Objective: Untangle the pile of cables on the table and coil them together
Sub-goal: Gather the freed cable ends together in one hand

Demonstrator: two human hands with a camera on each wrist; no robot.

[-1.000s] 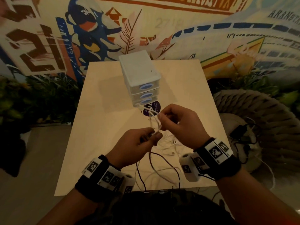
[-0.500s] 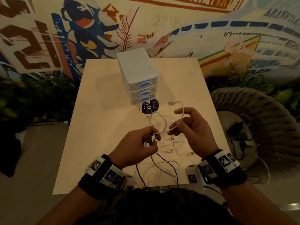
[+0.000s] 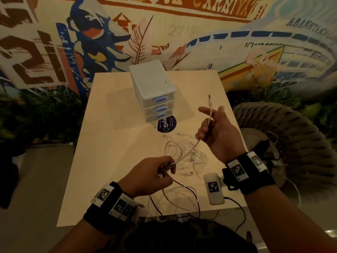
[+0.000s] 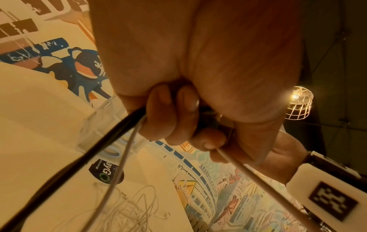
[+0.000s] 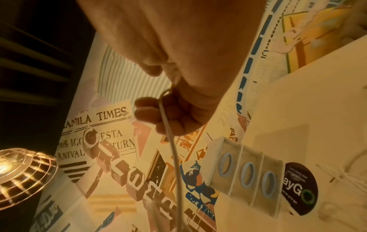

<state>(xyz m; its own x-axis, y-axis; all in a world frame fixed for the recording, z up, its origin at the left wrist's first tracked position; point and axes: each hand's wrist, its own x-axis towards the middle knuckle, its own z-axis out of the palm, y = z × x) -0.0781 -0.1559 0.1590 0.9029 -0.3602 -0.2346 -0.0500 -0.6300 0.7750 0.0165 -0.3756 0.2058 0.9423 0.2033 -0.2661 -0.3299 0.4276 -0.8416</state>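
A tangle of thin white cables lies on the pale table, in front of me. My left hand is low and close to me, fingers curled round a black cable and white cable ends. One white cable runs taut from it up to my right hand, which grips it in curled fingers. Its USB plug sticks up above that hand. In the right wrist view the same white cable hangs down from the fist.
A white three-drawer box stands at the table's middle, a round dark sticker in front of it. A woven rope chair with black cables stands to the right. A painted mural wall is behind. More cable loops hang over the near edge.
My right hand has lifted and moved right, pulling the white cable out straight; its plug end now points up. My left hand has dropped lower and kept its grip.
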